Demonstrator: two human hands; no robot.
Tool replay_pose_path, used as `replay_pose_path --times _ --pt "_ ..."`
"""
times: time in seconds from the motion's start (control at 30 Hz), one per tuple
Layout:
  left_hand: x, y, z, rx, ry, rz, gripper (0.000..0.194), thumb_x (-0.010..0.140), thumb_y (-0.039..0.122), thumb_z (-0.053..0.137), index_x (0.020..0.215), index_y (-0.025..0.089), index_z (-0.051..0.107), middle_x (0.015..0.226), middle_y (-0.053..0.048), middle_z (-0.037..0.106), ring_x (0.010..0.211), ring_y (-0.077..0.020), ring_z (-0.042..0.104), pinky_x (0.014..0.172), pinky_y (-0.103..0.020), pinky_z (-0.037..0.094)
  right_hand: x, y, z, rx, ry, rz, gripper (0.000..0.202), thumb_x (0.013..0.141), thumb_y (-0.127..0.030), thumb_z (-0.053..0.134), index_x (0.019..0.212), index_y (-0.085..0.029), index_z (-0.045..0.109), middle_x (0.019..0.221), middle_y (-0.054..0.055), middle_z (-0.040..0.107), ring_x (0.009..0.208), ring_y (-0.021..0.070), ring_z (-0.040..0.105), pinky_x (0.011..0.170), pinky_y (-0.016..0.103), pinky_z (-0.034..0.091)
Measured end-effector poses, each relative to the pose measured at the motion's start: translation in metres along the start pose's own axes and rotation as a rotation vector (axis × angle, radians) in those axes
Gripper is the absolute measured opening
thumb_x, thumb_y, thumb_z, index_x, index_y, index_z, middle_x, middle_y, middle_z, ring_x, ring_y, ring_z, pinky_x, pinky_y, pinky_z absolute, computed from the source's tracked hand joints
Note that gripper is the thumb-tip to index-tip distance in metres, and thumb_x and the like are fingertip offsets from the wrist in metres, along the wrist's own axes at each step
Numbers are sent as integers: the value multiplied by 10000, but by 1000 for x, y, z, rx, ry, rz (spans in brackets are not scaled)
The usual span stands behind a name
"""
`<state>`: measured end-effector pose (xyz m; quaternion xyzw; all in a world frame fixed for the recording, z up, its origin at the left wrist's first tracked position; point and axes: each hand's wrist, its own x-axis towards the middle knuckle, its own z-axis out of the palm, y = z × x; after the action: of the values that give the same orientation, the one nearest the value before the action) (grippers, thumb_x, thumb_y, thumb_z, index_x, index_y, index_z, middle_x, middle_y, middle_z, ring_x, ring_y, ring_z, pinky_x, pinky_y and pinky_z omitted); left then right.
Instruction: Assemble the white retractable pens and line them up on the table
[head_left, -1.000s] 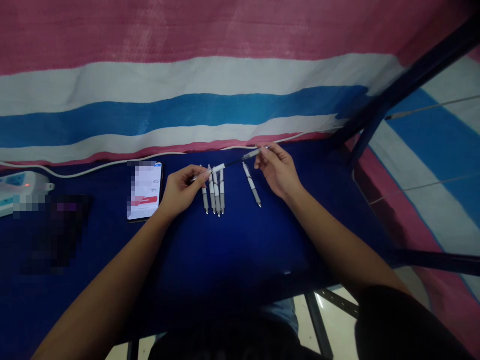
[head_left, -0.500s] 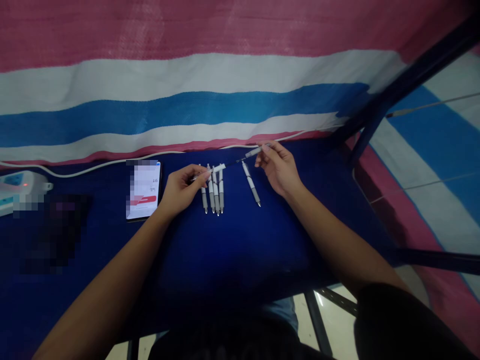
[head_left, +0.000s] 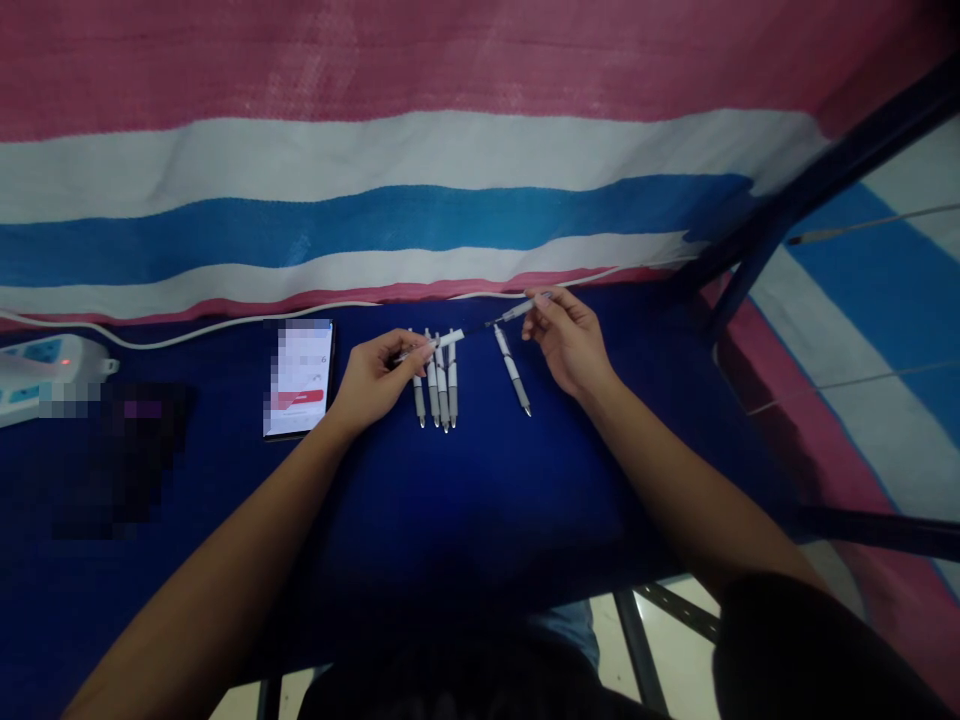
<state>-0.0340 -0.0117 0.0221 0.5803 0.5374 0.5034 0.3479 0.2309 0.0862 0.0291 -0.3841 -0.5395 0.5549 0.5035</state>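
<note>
My left hand point(head_left: 382, 378) is closed on the white barrel of a pen point(head_left: 453, 338), pinched between thumb and fingers above a row of pens. My right hand point(head_left: 566, 335) pinches the pen's greyish front section point(head_left: 517, 311). A thin dark refill point(head_left: 477, 328) spans the gap between the two parts, its left end at the barrel's mouth. Under and beside my left hand lie several white pens with grey grips point(head_left: 442, 400), tips toward me, their upper ends partly covered. One more white-and-grey pen point(head_left: 512, 370) lies apart, just left of my right hand.
A lit phone point(head_left: 304, 385) lies left of my left hand on the dark blue tabletop point(head_left: 480, 500). Further left are a white power strip point(head_left: 52, 375) and a dark, blurred-out object point(head_left: 120, 460). A white cable point(head_left: 180, 338) runs along the back by the striped sheet point(head_left: 465, 215).
The view has shifted slightly, so everything sits a little further right. Both hands keep their grips, and the pen parts stay about the same distance apart.
</note>
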Motion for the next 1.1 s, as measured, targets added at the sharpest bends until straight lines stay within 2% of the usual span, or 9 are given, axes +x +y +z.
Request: replay_pose_path --times 0.1,0.23,0.47,0.67,0.87,1.1 --pt "0 1 1 -2 -4 -12 197 942 395 777 957 199 798 735 -15 720 665 -135 656 665 -278 554 1 0 -1 47 14 -11 352 829 -581 857 1003 -302 728 833 1 613 731 167 574 679 359 524" --pt "0 3 1 2 -4 -10 226 940 420 774 951 196 799 721 -19 720 658 -142 647 641 -275 554 3 -1 -3 33 39 -11 377 817 -602 854 990 -297 715 832 0 612 735 166 578 670 350 518" --pt "-1 0 1 23 -12 -4 219 952 425 770 954 208 797 727 -17 716 666 -141 645 637 -272 547 -1 2 0 -49 -34 -9 340 889 -611 785 1026 -309 712 850 10 612 755 182 595 697 382 535" --pt "-1 0 1 10 -5 -1 186 949 394 773 961 210 800 726 -15 714 660 -137 643 639 -277 546 1 2 -2 25 6 3 341 853 -581 844 1023 -306 734 821 -1 607 729 168 581 668 359 520" --pt "-1 3 1 2 -4 -8 195 945 398 777 946 204 795 719 -10 718 651 -132 658 635 -269 547 -2 0 2 13 -23 31 386 835 -624 840 1014 -300 729 808 0 606 752 177 603 660 360 545" --pt "-1 1 1 -4 -16 1 195 949 395 781 956 201 799 723 -6 713 665 -127 658 656 -255 544 -1 1 2 1 -4 8 369 862 -611 830 1012 -289 730 812 2 620 744 167 617 642 347 545"
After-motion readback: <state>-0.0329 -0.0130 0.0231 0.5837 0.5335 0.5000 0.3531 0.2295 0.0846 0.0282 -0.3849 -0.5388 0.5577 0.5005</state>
